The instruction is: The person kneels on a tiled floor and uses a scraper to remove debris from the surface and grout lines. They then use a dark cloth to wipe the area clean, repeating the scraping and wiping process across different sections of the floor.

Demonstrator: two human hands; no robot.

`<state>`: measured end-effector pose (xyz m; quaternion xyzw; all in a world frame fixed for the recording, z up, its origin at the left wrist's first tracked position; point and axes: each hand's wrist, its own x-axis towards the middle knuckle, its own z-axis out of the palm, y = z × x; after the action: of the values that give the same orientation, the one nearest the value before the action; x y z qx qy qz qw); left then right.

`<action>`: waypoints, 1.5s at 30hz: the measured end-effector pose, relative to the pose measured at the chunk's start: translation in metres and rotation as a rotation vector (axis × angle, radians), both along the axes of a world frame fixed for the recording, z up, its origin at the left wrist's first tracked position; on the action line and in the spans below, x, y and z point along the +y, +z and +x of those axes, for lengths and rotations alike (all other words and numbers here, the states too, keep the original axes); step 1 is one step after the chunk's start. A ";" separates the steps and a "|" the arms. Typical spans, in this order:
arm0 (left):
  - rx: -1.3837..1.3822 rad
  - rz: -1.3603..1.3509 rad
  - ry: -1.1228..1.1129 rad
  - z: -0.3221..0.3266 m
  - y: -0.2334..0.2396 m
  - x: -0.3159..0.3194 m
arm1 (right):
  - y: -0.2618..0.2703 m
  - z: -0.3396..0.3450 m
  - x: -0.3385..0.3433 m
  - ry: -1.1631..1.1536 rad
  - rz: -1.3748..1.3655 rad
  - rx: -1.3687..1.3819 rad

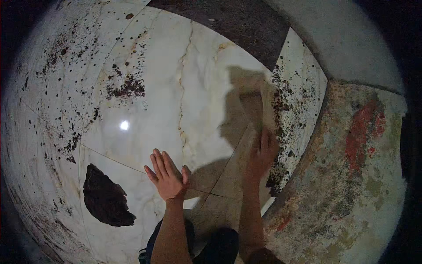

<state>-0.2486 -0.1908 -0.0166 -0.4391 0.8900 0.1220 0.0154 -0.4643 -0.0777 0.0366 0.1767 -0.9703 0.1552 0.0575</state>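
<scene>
My left hand (pixel 168 180) is spread palm down over the white marble-look tiles (pixel 161 122), with nothing in it. I cannot tell if its palm touches them. My right hand (pixel 263 155) reaches forward at the right, in deep shadow, beside a band of dark crumbs (pixel 293 105). Its fingers point away from me. Shadow hides whether it holds something; a dim brownish shape ahead of the fingers is too unclear to name. Left of my left hand lies a dark brown flat patch (pixel 107 198) with a jagged right edge, its material unclear.
More dark crumbs (pixel 127 87) are scattered across the tiles at the left. A dark brown surface (pixel 237 26) borders the tiles at the far side. Past their right edge is worn, stained floor (pixel 329 171) with red patches (pixel 361 135). My knees (pixel 217 244) are close below.
</scene>
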 end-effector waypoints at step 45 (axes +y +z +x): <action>0.105 -0.116 -0.066 -0.013 -0.014 0.013 | 0.033 0.306 0.387 -0.711 -0.540 -0.422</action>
<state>-0.2620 -0.1777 -0.0304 -0.4027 0.9091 0.0925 -0.0526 -0.1580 0.3090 0.0692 -0.2217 -0.8861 0.4043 -0.0471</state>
